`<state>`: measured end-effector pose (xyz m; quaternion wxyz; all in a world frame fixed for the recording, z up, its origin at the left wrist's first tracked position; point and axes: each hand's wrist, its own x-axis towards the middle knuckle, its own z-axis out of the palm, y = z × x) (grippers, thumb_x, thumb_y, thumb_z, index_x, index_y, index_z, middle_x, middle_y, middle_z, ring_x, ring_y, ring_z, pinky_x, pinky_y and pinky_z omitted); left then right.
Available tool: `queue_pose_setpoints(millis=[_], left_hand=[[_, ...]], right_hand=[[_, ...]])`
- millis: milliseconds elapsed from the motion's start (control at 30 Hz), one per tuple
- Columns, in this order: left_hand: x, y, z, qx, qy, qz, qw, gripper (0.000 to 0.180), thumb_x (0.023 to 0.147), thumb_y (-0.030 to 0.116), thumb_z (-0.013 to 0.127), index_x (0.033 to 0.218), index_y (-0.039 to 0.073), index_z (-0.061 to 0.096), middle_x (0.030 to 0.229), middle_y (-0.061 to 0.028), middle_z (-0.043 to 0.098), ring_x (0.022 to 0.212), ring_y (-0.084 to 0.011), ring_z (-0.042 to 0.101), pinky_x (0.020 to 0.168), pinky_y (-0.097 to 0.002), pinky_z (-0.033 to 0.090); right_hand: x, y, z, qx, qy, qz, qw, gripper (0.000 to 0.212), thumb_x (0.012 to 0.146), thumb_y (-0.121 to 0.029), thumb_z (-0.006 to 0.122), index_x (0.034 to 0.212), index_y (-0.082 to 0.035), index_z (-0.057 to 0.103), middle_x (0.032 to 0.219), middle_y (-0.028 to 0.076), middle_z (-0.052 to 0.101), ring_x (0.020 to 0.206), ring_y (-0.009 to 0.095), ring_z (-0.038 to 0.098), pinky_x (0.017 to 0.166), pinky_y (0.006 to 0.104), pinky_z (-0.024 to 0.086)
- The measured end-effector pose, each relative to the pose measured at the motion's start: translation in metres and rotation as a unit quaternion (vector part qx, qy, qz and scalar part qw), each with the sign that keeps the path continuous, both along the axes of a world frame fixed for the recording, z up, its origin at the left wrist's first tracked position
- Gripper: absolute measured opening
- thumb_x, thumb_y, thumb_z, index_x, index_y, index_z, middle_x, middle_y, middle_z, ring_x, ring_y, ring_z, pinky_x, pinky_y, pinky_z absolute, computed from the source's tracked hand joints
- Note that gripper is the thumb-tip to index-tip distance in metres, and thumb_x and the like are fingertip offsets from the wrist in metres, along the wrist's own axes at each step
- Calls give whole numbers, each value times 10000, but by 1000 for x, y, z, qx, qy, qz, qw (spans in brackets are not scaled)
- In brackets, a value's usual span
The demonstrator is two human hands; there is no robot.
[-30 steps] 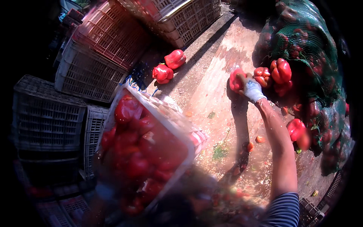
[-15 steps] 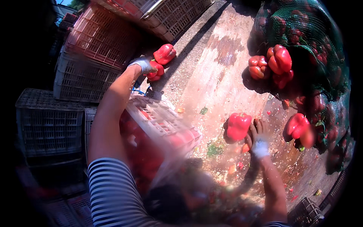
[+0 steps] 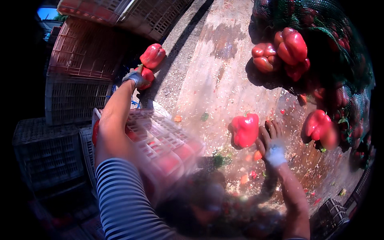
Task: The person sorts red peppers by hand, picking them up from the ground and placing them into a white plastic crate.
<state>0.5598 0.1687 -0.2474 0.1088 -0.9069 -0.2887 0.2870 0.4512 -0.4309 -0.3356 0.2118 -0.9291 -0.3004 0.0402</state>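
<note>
My left hand (image 3: 137, 76), in a white glove with bare fingertips, reaches far left and closes around a red bell pepper (image 3: 148, 78). A second red bell pepper (image 3: 153, 56) lies just beyond it, touching or nearly so. My right hand (image 3: 272, 140), gloved the same way, rests on the stained wooden board (image 3: 192, 92) with its fingers spread. Close to the left of those fingers sits a large red bell pepper (image 3: 245, 130). Under my left forearm is a pale plastic crate (image 3: 160, 132) with red peppers inside; its near part is blurred.
Stacked plastic crates (image 3: 86, 48) line the left side. A green mesh sack (image 3: 340, 24) of peppers lies far right, with several reddish peppers (image 3: 294, 46) before it and another pepper (image 3: 318, 125) nearer. Seeds and scraps (image 3: 245, 179) litter the board. A dark crate (image 3: 334, 212) stands lower right.
The view has shifted and turned slightly, so the crates and peppers sit farther left in it. My left hand stays at the same pepper; my right hand remains beside the large one.
</note>
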Motion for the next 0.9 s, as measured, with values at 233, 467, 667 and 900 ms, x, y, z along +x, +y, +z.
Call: queue_pose_setpoints(millis=[233,467,667,900], left_hand=[[1,-18,-7,-177,-52,-35,982,713,617,280,797,1256,42,590,1150,-187,657,1052,-305,648,904,-371,516],[40,-101,32,-408,-48,-121,904,931,791,444,780,1519,103,309,1428,-221,476,1201,-238,537,1019,-345,435],[83,6,-2,-85,-228,-40,969,1020,698,537,784,1514,116,342,1410,-225,501,1338,-331,468,1087,-356,373],[94,1,-8,-423,-150,115,886,618,816,424,746,1239,-2,600,1179,-150,662,1089,-275,631,939,-374,480]], right_hand=[[4,5,7,6,0,2,1000,482,806,-332,701,1223,-122,581,1344,183,503,1298,412,424,1118,548,299],[-1,4,6,-20,-16,-10,1000,492,802,-321,707,1229,-113,577,1344,183,503,1304,413,417,1121,546,299],[3,6,10,-16,-1,-2,1000,488,808,-323,706,1230,-113,577,1346,185,501,1301,407,423,1119,548,301],[2,5,8,-21,4,2,1000,491,819,-336,692,1240,-112,576,1333,193,505,1291,414,428,1119,553,297]])
